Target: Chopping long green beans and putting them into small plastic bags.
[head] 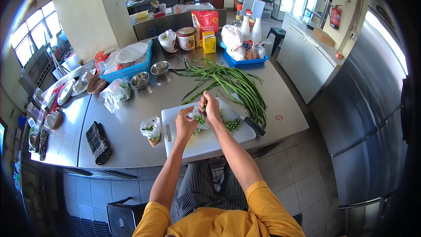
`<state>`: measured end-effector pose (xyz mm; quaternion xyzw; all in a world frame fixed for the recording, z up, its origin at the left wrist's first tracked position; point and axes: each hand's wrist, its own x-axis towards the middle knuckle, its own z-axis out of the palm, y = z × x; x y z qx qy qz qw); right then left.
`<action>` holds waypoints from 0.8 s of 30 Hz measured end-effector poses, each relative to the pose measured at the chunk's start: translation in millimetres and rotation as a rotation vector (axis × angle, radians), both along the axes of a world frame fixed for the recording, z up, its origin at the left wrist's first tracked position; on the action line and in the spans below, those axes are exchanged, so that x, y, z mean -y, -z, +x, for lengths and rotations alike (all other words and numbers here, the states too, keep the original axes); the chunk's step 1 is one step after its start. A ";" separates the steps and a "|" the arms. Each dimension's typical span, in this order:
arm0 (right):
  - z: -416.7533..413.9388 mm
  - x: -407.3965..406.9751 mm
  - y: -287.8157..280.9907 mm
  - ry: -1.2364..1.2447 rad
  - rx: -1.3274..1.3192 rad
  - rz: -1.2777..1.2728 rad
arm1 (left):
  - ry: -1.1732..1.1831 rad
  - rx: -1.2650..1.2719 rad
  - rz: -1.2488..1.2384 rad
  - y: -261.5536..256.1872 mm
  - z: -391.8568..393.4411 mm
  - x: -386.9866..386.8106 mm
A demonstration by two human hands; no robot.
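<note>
Chopped green long beans are gripped in my right hand (211, 108), raised above a clear plastic bag (203, 125). My left hand (185, 122) pinches the left side of that bag, which has cut beans inside. Both hands are over a white cutting board (210, 144). A pile of chopped beans (232, 124) lies on the board, right of my right forearm. The kitchen knife (253, 126) rests along the board's right side, its black handle towards me. Beyond it spreads a bunch of whole long beans (235, 79).
Left of the board sits a small filled plastic bag (151, 130). A folded dark checked cloth (98, 142) lies farther left on the steel table (128, 121). Two steel bowls (140, 80), a blue basket (126, 69) and a blue tray (246, 61) with bottles stand farther back.
</note>
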<state>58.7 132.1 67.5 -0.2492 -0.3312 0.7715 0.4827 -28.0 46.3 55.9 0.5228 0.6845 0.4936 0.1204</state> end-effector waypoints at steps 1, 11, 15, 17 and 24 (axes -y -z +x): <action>-5.4 2.6 1.2 -0.005 -0.003 0.002 | -0.001 0.057 0.000 2.6 -1.6 -0.7; -14.1 4.7 5.4 -0.048 0.047 0.371 | 0.032 0.502 -0.065 -4.6 -3.8 1.0; -17.4 4.4 3.2 -0.036 0.070 0.317 | 0.024 0.527 -0.074 -5.6 -4.2 0.8; -19.9 6.5 1.2 0.047 0.152 0.343 | 0.002 0.503 -0.094 -5.9 -4.3 1.4; -2.5 6.6 4.4 -0.235 -0.021 0.343 | 0.016 0.551 -0.048 -3.4 -2.0 3.3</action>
